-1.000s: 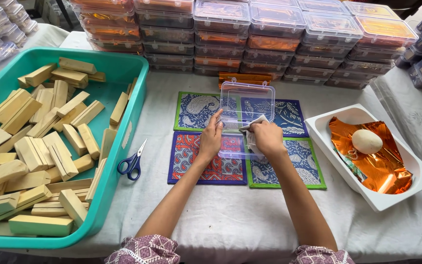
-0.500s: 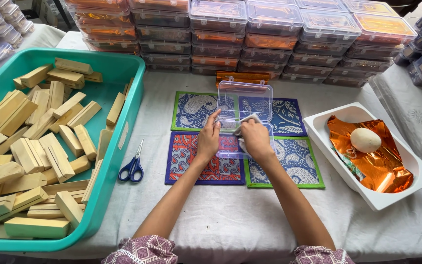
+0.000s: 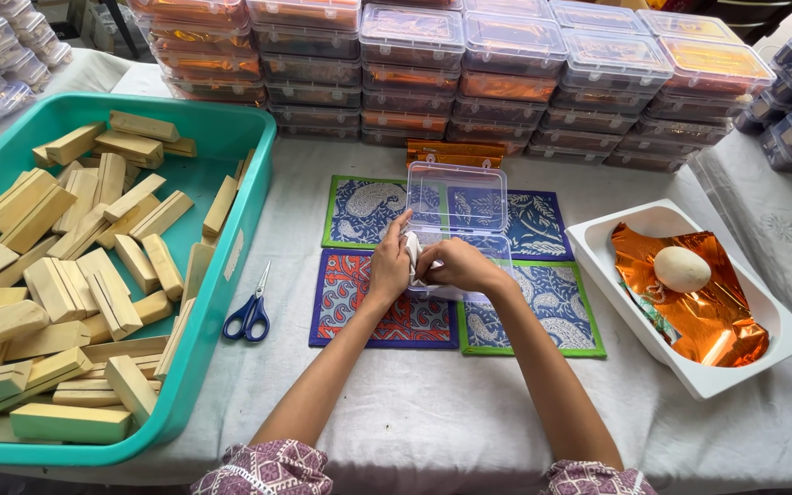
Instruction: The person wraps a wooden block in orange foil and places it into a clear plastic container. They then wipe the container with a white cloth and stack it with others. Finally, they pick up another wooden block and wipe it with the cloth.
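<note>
Hands (image 3: 423,266) press cloth (image 3: 412,246) (white) into box (image 3: 456,197).

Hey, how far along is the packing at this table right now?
Done, by the look of it: stacks of closed boxes line the back of the table. In hand: the left hand and right hand press something white into the open clear box on the patterned mats. Likely left: that lid is not shut, many bars fill the teal bin, and orange foil lies unused in the white tray.
</note>
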